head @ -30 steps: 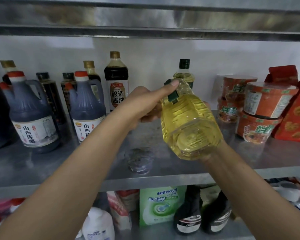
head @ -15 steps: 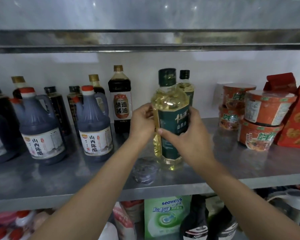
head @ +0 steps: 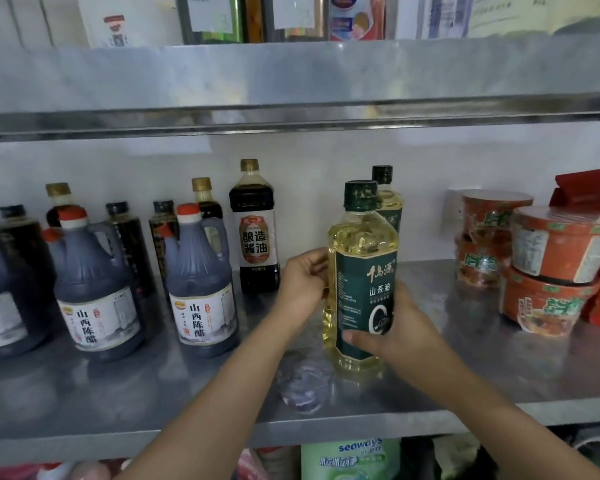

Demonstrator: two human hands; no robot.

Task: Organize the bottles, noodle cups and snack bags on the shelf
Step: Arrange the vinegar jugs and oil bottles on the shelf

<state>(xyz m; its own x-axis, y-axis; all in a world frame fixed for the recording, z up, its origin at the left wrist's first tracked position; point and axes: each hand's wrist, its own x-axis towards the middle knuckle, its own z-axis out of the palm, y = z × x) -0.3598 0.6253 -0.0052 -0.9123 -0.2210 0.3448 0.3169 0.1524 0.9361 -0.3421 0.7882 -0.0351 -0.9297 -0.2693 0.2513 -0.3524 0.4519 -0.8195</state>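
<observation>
Left hand (head: 303, 282) and right hand (head: 400, 329) clasp oil bottle (head: 362, 268) between them, seemingly on shelf (head: 118, 393).

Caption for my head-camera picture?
Left hand and right hand hold a green-labelled yellow oil bottle upright on the steel shelf.

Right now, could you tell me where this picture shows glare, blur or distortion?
Head view: the steel shelf edges bow slightly; dull glare smears the upper shelf underside; the camellia oil bottle label reads sharp; the noodle cups at right look soft.

Steel shelf (head: 84, 393) with bottles (head: 201, 289), noodle cups (head: 551, 271)
</observation>
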